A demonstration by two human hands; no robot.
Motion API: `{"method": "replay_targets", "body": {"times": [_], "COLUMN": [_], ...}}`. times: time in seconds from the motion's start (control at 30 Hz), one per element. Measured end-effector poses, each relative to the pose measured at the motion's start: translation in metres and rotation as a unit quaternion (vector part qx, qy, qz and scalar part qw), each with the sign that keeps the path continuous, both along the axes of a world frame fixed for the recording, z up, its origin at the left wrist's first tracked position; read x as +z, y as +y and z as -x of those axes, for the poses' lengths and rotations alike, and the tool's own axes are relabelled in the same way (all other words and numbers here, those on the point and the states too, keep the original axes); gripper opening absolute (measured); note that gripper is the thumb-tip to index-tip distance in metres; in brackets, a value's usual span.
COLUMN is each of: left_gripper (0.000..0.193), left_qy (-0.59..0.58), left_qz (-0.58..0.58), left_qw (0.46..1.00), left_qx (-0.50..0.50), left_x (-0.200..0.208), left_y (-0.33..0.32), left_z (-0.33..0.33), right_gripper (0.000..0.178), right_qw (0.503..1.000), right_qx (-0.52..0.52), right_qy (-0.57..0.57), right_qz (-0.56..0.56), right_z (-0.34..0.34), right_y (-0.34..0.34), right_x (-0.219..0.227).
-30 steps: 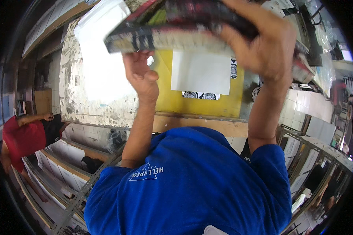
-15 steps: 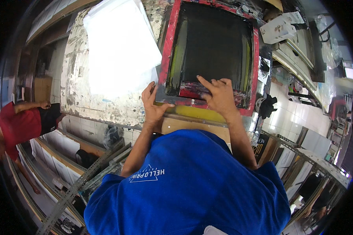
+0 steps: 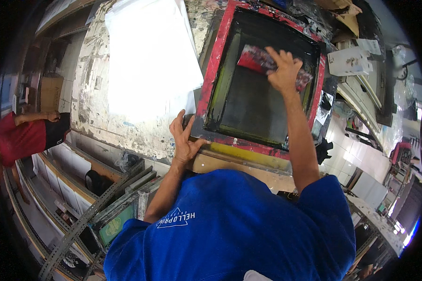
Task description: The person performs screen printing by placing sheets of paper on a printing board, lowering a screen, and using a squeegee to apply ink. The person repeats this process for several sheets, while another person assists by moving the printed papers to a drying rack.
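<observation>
A screen printing frame [image 3: 213, 65] with red, ink-stained sides and a dark mesh lies in front of me, slightly turned. My right hand [image 3: 286, 72] grips a red squeegee [image 3: 251, 60] smeared with dark ink, tilted across the far half of the mesh. Its index finger stretches forward over the squeegee. At the frame's near left corner is my left hand [image 3: 185, 140], fingers spread, thumb against the near edge; whether the other fingers touch the frame is hard to tell. Left of the frame lies a stack of white sheets [image 3: 150, 61].
The sheets rest on a paint-spattered table [image 3: 91, 93]. A stained white container [image 3: 349, 62] stands right of the frame. Metal racks [image 3: 75, 234] fill the lower left. A person in a red shirt [image 3: 26, 138] stands at far left. Crumpled plastic lies beyond the frame.
My right hand has pushed the squeegee from the near end of the mesh to its far half. My left hand stays at the corner. The view has shifted and turned slightly.
</observation>
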State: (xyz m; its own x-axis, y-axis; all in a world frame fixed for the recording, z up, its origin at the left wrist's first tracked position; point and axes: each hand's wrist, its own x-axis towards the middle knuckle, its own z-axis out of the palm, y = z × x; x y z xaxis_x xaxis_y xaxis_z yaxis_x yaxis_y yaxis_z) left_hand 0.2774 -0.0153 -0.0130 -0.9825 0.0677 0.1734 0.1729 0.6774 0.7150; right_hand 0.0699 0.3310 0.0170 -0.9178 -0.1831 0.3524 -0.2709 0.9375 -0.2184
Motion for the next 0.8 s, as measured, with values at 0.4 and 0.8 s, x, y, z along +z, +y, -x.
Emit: {"method": "replay_targets", "body": {"times": [0.4, 0.8], "left_gripper": [0.097, 0.100], "left_qy": [0.014, -0.024], "left_qz": [-0.045, -0.077], "left_qw": [0.999, 0.997], "left_qx": [0.001, -0.002], "left_x": [-0.007, -0.004], "left_y": [-0.002, 0.000], "left_z": [-0.003, -0.008], "right_gripper": [0.088, 0.088], "right_qw": [0.999, 0.986], "right_qx": [0.015, -0.089], "right_qy": [-0.032, 0.001], "right_qz": [-0.030, -0.138], "right_z": [0.167, 0.180], "right_y": [0.045, 0.042], "right_x": [0.006, -0.005]}}
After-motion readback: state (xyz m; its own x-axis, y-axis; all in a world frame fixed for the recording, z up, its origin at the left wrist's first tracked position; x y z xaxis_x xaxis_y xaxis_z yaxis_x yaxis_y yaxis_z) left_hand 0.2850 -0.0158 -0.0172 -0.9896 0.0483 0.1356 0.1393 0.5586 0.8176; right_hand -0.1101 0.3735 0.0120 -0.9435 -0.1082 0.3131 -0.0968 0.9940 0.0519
